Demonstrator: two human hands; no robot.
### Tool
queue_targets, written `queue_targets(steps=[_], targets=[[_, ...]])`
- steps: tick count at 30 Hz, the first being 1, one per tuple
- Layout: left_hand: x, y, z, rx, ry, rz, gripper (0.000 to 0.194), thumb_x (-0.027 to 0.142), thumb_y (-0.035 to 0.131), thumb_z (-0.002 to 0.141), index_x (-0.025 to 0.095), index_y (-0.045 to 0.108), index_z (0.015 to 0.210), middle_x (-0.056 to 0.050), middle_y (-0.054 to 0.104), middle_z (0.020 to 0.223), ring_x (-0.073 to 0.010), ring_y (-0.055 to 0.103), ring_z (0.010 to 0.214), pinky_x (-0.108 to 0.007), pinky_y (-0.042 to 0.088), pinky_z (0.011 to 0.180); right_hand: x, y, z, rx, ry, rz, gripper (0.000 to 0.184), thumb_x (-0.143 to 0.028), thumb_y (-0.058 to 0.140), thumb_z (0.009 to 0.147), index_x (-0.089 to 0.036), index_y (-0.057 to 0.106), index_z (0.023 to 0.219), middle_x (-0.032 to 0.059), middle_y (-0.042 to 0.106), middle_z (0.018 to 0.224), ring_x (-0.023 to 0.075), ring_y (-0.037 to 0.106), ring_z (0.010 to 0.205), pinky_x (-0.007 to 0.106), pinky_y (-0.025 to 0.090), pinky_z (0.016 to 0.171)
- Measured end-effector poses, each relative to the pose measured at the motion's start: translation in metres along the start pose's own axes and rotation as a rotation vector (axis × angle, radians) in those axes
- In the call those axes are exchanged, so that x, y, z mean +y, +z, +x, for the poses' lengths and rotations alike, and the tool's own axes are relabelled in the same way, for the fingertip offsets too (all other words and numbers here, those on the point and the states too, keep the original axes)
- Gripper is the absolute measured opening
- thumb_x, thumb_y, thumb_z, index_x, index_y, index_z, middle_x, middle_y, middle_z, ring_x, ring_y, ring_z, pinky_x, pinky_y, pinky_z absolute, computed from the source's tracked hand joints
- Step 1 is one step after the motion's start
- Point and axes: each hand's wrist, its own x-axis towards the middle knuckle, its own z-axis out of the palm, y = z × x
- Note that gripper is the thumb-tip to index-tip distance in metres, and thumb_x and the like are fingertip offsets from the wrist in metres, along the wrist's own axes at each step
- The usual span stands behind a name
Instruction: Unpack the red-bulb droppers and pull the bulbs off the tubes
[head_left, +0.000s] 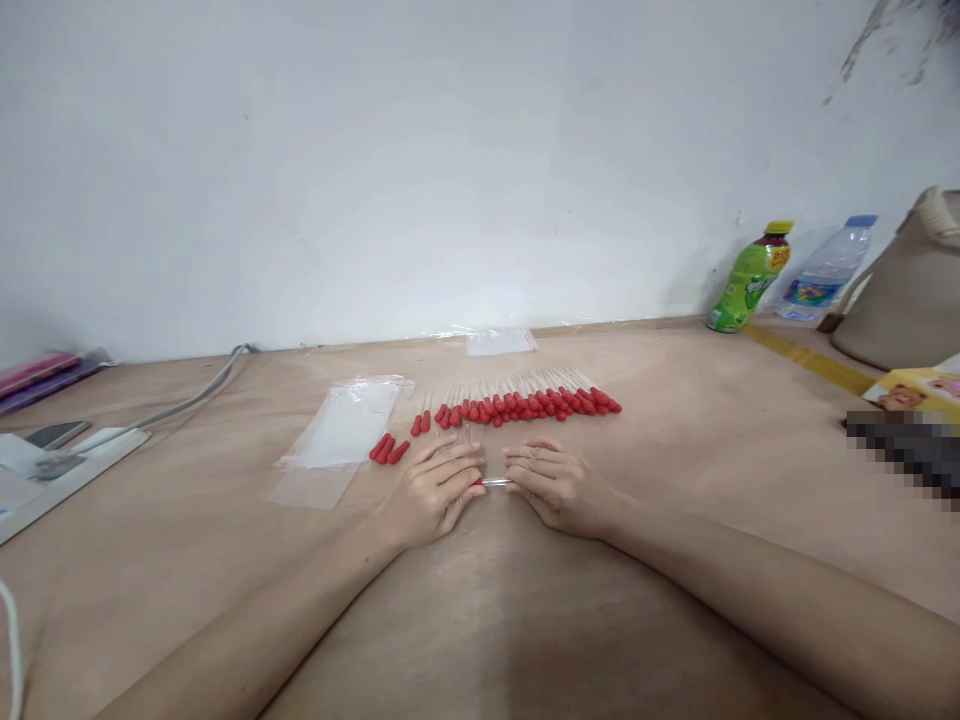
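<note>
And here's the left arm from lower left, the right arm from lower right! Left hand and right hand face each other below centre, fingers bent, both pinching.

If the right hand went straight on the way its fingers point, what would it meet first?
The right hand would most likely meet the left hand, across a narrow gap spanned by the thin clear piece both hold; depth is unclear.

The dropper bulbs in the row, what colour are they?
The dropper bulbs are red, clearest in the head view.
</note>
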Motion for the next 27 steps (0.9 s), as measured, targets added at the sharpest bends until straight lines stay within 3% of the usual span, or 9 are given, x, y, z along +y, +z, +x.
queue_targets(steps=[7, 10, 12, 15, 17, 19, 22, 27], targets=[[0.001, -0.003, -0.006, 0.025, 0.023, 0.016, 0.011, 0.017, 0.054, 0.081, 0.017, 0.060, 0.091, -0.003, 0.068, 0.095, -0.0184, 0.059, 0.099, -0.036, 0.043, 0.091, -0.002, -0.004, 0.000, 0.015, -0.062, -0.032, 0.012, -0.012, 0.048, 0.083, -0.014, 0.058, 0.090, 0.0077, 0.068, 0.091, 0.0158, 0.059, 0.096, 0.032, 0.043, 0.087], [-0.006, -0.008, -0.013, 0.038, -0.048, 0.005, 0.012, 0.017, 0.052, 0.082, 0.018, 0.060, 0.091, -0.004, 0.067, 0.093, -0.0180, 0.059, 0.097, -0.036, 0.044, 0.088, 0.007, -0.007, -0.006, 0.041, -0.025, -0.020, 0.015, -0.010, 0.048, 0.082, -0.014, 0.059, 0.093, 0.0082, 0.066, 0.097, 0.0166, 0.057, 0.099, 0.033, 0.042, 0.087], [-0.017, -0.014, -0.019, 0.067, -0.194, 0.025, 0.014, 0.020, 0.050, 0.083, 0.019, 0.062, 0.090, -0.005, 0.066, 0.092, -0.0176, 0.058, 0.093, -0.034, 0.046, 0.083, 0.015, -0.009, -0.011, 0.068, 0.079, -0.019, 0.015, -0.013, 0.049, 0.083, -0.016, 0.060, 0.093, 0.0065, 0.066, 0.094, 0.0161, 0.058, 0.092, 0.032, 0.043, 0.081], [-0.039, -0.027, -0.025, 0.116, -0.591, 0.134, 0.022, 0.030, 0.047, 0.084, 0.018, 0.065, 0.088, -0.006, 0.060, 0.085, -0.0157, 0.057, 0.077, -0.028, 0.047, 0.069, 0.021, -0.008, -0.015, 0.059, 0.253, -0.061, 0.013, -0.021, 0.052, 0.082, -0.019, 0.063, 0.088, 0.0032, 0.063, 0.073, 0.0144, 0.055, 0.070, 0.029, 0.040, 0.066], [-0.055, -0.036, -0.027, 0.042, -0.841, 0.183, 0.029, 0.036, 0.044, 0.083, 0.018, 0.066, 0.089, -0.005, 0.056, 0.080, -0.0155, 0.055, 0.072, -0.026, 0.045, 0.062, 0.020, -0.004, -0.013, 0.020, 0.310, -0.095, 0.015, -0.023, 0.051, 0.083, -0.019, 0.064, 0.088, 0.0028, 0.059, 0.067, 0.0140, 0.051, 0.065, 0.029, 0.037, 0.063], [-0.070, -0.042, -0.030, -0.108, -1.003, 0.175, 0.034, 0.041, 0.043, 0.081, 0.018, 0.066, 0.092, -0.004, 0.056, 0.076, -0.0163, 0.056, 0.069, -0.026, 0.043, 0.060, 0.015, -0.001, -0.009, -0.012, 0.339, -0.096, 0.019, -0.021, 0.047, 0.084, -0.018, 0.063, 0.093, 0.0038, 0.058, 0.069, 0.0143, 0.050, 0.067, 0.029, 0.036, 0.064], [-0.086, -0.045, -0.035, -0.287, -1.144, 0.109, 0.037, 0.045, 0.043, 0.078, 0.018, 0.062, 0.095, -0.002, 0.059, 0.068, -0.0167, 0.056, 0.064, -0.026, 0.040, 0.059, 0.009, 0.004, -0.001, -0.059, 0.366, -0.057, 0.022, -0.016, 0.044, 0.082, -0.016, 0.061, 0.096, 0.0044, 0.059, 0.073, 0.0146, 0.050, 0.069, 0.029, 0.035, 0.066], [-0.092, -0.042, -0.041, -0.364, -1.177, 0.041, 0.037, 0.050, 0.045, 0.073, 0.019, 0.061, 0.085, 0.000, 0.061, 0.062, -0.0172, 0.058, 0.063, -0.025, 0.038, 0.058, 0.005, 0.012, 0.009, -0.061, 0.398, -0.058, 0.015, -0.012, 0.044, 0.078, -0.015, 0.059, 0.082, 0.0040, 0.060, 0.070, 0.0150, 0.050, 0.068, 0.029, 0.034, 0.066]])
